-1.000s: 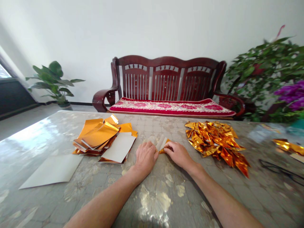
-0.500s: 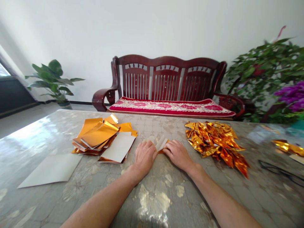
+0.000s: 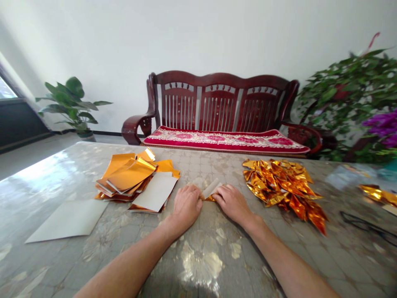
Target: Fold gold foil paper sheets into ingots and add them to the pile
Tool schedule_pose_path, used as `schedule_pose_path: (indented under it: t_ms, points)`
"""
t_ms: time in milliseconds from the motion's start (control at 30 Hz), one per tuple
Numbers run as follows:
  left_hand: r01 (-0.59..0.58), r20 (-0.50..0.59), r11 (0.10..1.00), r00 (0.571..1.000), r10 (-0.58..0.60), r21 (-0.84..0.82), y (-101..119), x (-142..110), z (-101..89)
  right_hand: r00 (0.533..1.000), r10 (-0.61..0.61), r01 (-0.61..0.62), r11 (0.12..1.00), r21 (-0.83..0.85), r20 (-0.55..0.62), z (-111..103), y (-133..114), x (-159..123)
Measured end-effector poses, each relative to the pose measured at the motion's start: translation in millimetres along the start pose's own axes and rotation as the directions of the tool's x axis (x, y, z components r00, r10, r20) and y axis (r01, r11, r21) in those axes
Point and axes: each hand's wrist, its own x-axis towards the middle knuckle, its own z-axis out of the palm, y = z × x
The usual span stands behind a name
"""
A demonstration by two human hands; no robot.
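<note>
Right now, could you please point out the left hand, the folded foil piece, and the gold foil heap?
Left hand (image 3: 187, 205), head view, back of the hand.
Folded foil piece (image 3: 212, 190), head view, pale upper flap.
Gold foil heap (image 3: 283, 186), head view, middle of the heap.

Glossy gold foil sheets, polished wood bench

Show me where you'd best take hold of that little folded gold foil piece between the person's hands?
Probably by its pale flap, pinched from the far side of the folded gold foil piece. The left hand and right hand cover its two ends, while that flap sticks out free beyond the fingers. The rest lies low against the table, leaving little edge to catch.
</note>
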Motion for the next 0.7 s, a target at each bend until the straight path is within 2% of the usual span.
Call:
schedule_pose_path:
  t_ms: [300, 700]
  points:
    - [0.027, -0.033, 1.0, 0.999, -0.028, -0.016, 2.9, 2.3, 1.4, 0.999, 0.029, -0.029, 1.0, -0.004, 0.014, -1.3, -1.9, 1.3]
    - [-0.023, -0.098, 0.999, 0.995, 0.025, 0.025, 3.0, 2.6, 5.4, 0.985, 0.169, -0.171, 0.982, 0.075, 0.027, -1.9, -5.8, 1.7]
